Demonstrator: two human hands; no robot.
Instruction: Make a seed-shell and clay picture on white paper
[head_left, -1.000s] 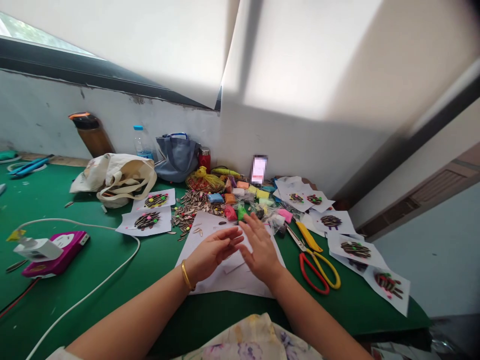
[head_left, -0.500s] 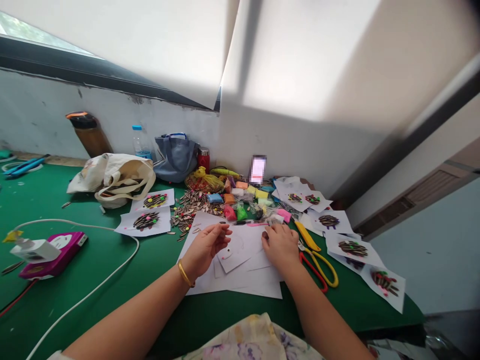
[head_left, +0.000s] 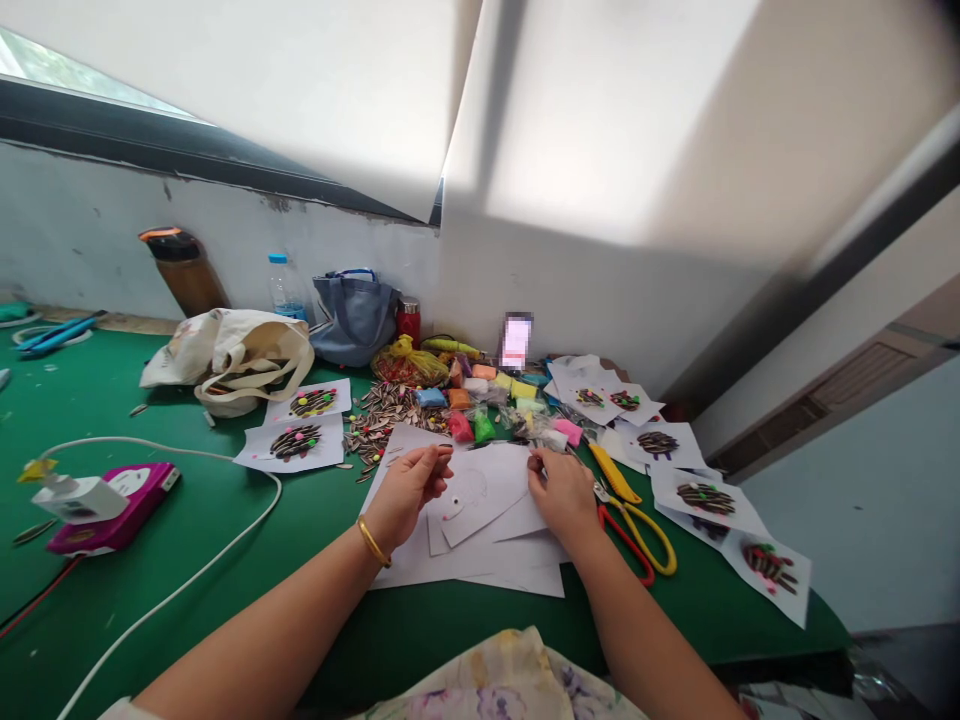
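Over the left side of the white paper sheets (head_left: 510,575), my left hand (head_left: 411,488) is closed in a pinch; whatever sits between its fingertips is too small to make out. My right hand (head_left: 564,490) is closed too, and a small dark brown lump (head_left: 535,463) shows at its fingertips. Between the hands lies a sheet with a faint drawing (head_left: 472,495), which bears a small eye and a pink dot. Sunflower seeds (head_left: 386,415) are heaped beyond my left hand. Coloured modelling clay packs (head_left: 459,398) lie behind the paper.
Scissors (head_left: 649,530) and a yellow utility knife (head_left: 615,472) lie right of my right hand. Decorated seed pictures (head_left: 705,497) line both sides. A phone (head_left: 516,340) leans on the wall. A white cable (head_left: 247,530) runs from a purple power strip (head_left: 112,510) at left.
My left fingers have drawn together into a pinch. My right hand has shifted slightly left, and the dark brown lump now shows at its fingertips. The view has moved slightly.
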